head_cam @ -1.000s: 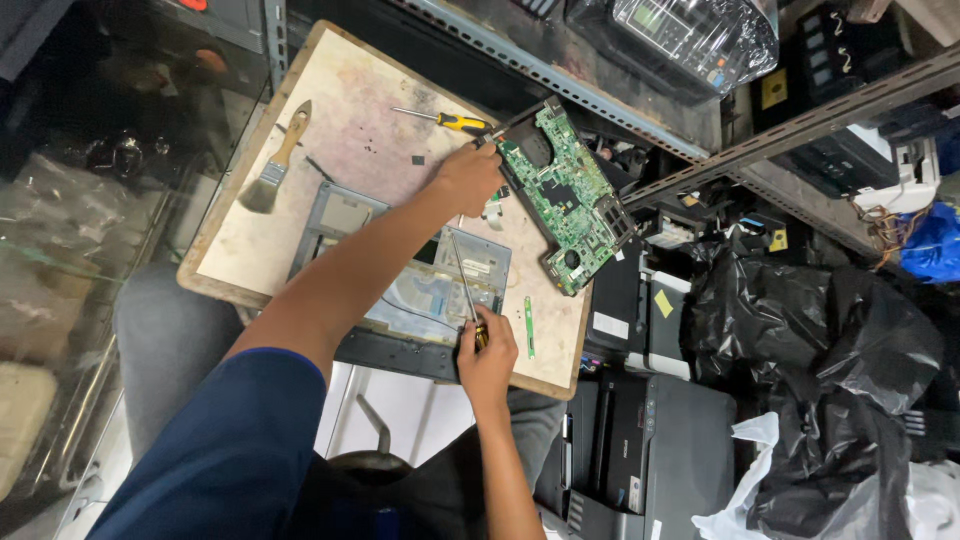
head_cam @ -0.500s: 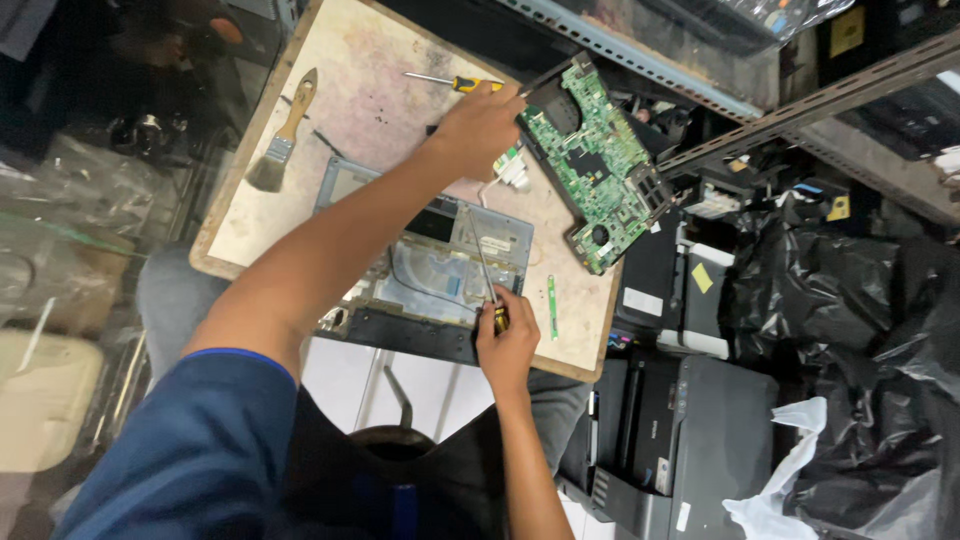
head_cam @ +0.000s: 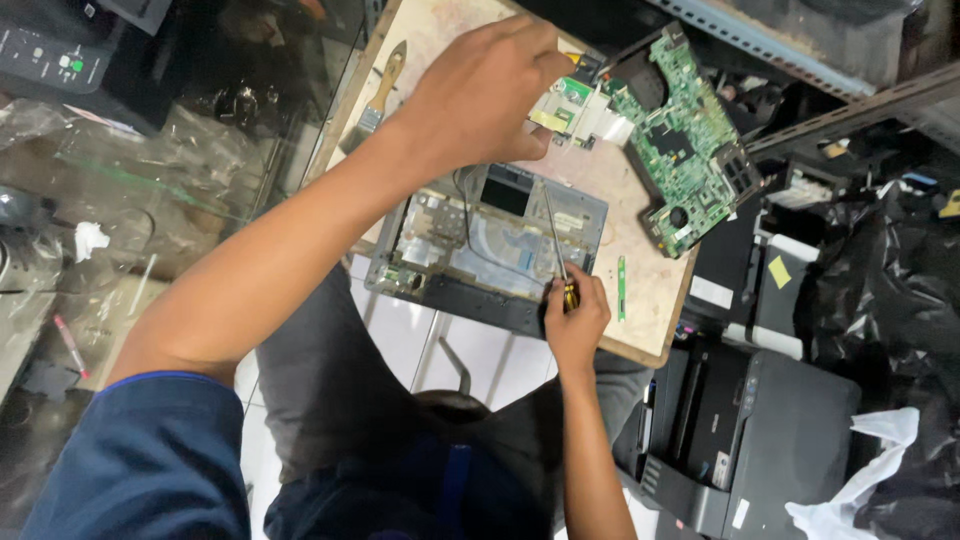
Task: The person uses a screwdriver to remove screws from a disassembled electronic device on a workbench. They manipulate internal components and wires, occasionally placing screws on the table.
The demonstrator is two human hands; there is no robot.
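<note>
An opened laptop base [head_cam: 470,235] lies on a wooden work board [head_cam: 645,275] across my lap. My left hand [head_cam: 480,90] reaches over it, fingers closed on a small green and white circuit piece [head_cam: 568,105] right next to the green motherboard [head_cam: 685,130]. My right hand [head_cam: 575,320] is at the near edge of the base. It grips a screwdriver [head_cam: 555,230] by its yellow and black handle, and the long shaft lies across the base's inside.
A paintbrush [head_cam: 378,95] lies at the board's far left and a thin green strip [head_cam: 620,300] near its right edge. A black printer [head_cam: 750,440] stands at the lower right, black plastic bags [head_cam: 890,300] beyond it, and a metal shelf rail [head_cam: 850,105] above. Glass and clutter fill the left.
The view has come closer and shifted. My left hand has risen at the motherboard's edge with the small circuit piece in its fingers. My right hand stays on the screwdriver.
</note>
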